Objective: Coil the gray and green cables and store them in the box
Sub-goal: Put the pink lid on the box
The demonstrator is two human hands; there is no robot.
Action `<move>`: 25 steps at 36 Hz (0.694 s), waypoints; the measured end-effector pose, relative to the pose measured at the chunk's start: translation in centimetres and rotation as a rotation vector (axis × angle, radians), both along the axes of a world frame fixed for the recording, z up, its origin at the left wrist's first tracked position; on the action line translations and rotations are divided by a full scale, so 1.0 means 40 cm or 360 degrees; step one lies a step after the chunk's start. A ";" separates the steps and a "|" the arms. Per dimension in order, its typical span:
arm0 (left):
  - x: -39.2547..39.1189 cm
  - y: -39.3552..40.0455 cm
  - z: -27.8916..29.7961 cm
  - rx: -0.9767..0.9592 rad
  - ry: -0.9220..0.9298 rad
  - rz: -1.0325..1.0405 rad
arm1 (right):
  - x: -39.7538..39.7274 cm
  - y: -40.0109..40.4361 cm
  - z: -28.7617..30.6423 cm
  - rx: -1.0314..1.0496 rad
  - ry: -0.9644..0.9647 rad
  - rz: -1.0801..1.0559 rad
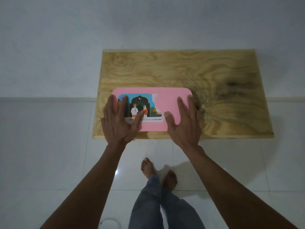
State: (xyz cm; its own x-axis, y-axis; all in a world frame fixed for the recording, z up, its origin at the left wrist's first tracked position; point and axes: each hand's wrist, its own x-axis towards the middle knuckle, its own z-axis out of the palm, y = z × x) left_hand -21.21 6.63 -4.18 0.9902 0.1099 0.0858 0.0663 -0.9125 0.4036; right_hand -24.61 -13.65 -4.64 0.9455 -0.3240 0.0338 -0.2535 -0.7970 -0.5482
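A pink box (166, 100) with its lid on lies near the front left of a wooden table (214, 76). A partly torn picture label covers the lid's left half. My left hand (119, 119) rests flat on the lid's left end, fingers spread. On the lid's right end my right hand (183, 123) lies flat, fingers apart too. Neither hand grips anything. No gray or green cable shows on the table. A pale cable loop (109, 223) lies on the floor at the bottom edge; its colour is hard to tell.
The table stands against a white wall (148, 22) on a glossy white tiled floor (41, 154). My bare feet (158, 172) and jeans legs are just in front of the table's front edge.
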 end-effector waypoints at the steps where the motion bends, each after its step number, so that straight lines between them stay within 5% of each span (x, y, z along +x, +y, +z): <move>1: -0.007 -0.005 0.006 -0.0022 0.0017 0.0039 | -0.001 -0.004 0.004 0.0030 0.0038 0.0002; 6: -0.024 -0.022 0.010 -0.0250 0.0022 0.0130 | -0.007 -0.010 0.009 0.0115 0.0036 -0.0006; 14: 0.023 -0.025 0.020 -0.0184 0.0030 0.0139 | 0.032 -0.018 0.004 0.0160 -0.0137 -0.0048; 25: 0.294 -0.057 0.052 -0.0243 -0.0081 0.0027 | 0.292 -0.050 0.043 0.0204 -0.0214 -0.0150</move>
State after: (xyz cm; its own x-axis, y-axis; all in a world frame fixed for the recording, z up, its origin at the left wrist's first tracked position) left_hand -9.45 4.36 -2.10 0.9829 0.1421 0.1168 0.0570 -0.8391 0.5410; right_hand -12.95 -15.66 -2.91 0.9005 -0.4205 0.1105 -0.2413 -0.6948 -0.6776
